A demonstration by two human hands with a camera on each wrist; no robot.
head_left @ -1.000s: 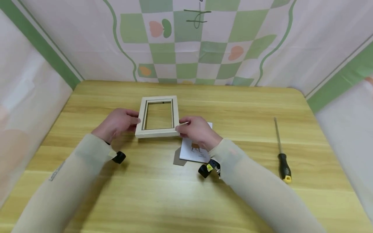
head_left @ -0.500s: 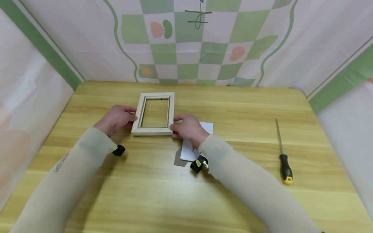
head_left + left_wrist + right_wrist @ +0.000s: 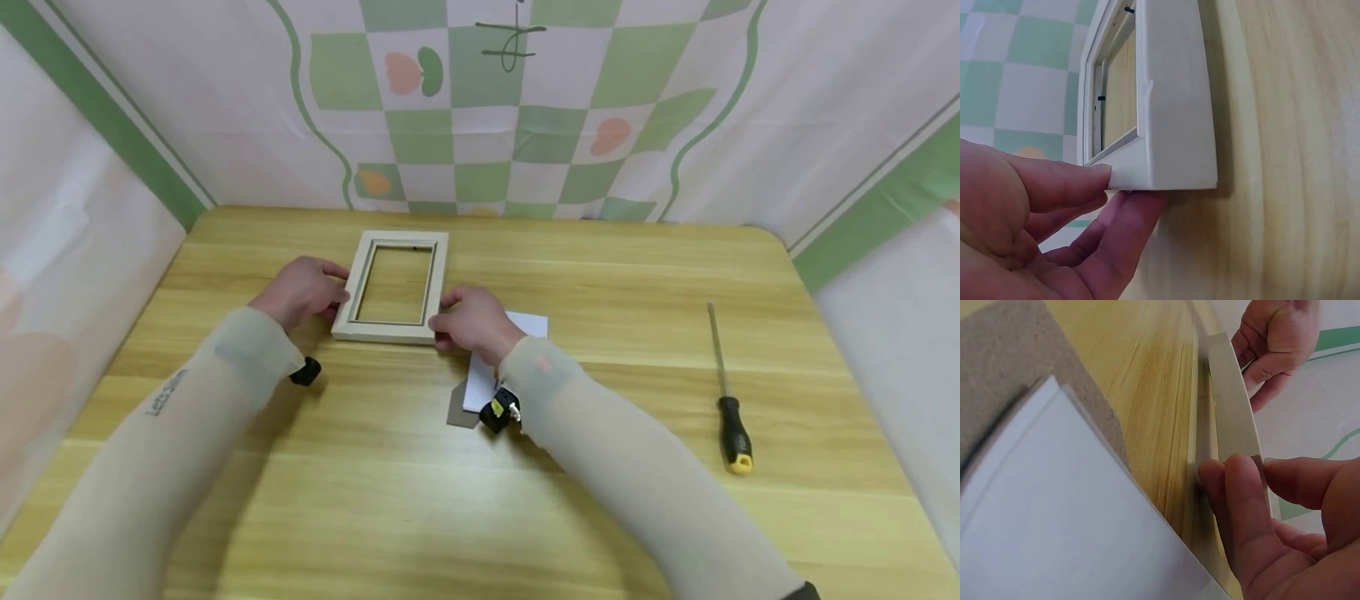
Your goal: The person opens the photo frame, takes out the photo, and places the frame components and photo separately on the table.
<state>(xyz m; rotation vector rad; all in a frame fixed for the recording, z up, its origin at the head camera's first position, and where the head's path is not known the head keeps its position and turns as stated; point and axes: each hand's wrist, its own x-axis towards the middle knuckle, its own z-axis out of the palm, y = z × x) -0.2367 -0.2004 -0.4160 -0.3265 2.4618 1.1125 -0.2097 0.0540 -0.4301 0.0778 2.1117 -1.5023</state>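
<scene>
A cream picture frame (image 3: 382,332) with an open middle lies close over the wooden table, held by both hands. My left hand (image 3: 302,292) pinches its left side, thumb on the front and fingers at the outer edge. At the near right corner, my right hand (image 3: 474,321) grips it between thumb and fingers. Small dark tabs show inside the frame's opening (image 3: 1102,98) in the left wrist view. Beneath the right wrist lie white picture sheets (image 3: 1072,506) on a grey-brown backing board (image 3: 1029,344). The right arm partly covers them.
On the right of the wooden table (image 3: 390,517) lies a screwdriver (image 3: 727,400) with a black and yellow handle, its shaft pointing away. A checkered green and white curtain (image 3: 480,133) hangs along the table's back edge.
Both hands have moved the picture frame to the left and farther back, and it now lies flatter. The white sheets, backing board and screwdriver have stayed in place.
</scene>
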